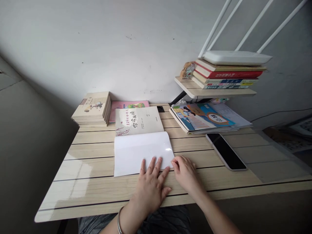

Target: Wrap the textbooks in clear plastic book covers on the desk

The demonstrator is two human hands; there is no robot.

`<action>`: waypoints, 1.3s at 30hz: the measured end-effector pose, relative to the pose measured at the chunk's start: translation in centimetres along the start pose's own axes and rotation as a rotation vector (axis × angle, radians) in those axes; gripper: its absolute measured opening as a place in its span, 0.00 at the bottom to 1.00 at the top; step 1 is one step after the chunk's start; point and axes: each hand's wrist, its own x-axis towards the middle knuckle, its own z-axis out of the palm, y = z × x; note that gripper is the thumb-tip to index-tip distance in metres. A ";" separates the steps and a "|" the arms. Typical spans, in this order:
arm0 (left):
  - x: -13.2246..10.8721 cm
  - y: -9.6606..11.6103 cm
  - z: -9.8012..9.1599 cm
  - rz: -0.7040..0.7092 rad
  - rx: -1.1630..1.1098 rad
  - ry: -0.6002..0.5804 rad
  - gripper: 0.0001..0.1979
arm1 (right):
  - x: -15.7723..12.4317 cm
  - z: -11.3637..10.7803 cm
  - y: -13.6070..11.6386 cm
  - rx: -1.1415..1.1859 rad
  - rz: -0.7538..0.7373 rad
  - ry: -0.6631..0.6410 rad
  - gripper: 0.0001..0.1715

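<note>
An open book lies on the desk, turned sideways to me. Its near side is a blank, glossy white sheet. The far side is a title page with Chinese characters and a small branch drawing. My left hand, with a bracelet at the wrist, rests flat with fingers spread over the white sheet's near edge. At the sheet's near right corner, my right hand is closed in a pinch on the book's edge. Whether it grips one sheet or the cover, I cannot tell.
On the slatted wooden desk are a stack of books and a pink book at back left. To the right lie a textbook pile and a phone. A raised shelf holds books and a white router.
</note>
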 end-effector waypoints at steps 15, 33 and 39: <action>0.1 0.0 -0.2 -0.010 0.001 0.007 0.31 | -0.2 0.5 -1.5 -0.102 0.074 0.137 0.08; -1.2 -0.8 -0.7 -0.026 0.034 0.023 0.29 | -0.9 0.4 -2.1 -0.224 0.094 0.115 0.23; -2.5 -1.7 -1.4 -0.100 0.022 0.018 0.25 | -1.2 0.6 -1.7 -0.223 0.133 0.088 0.20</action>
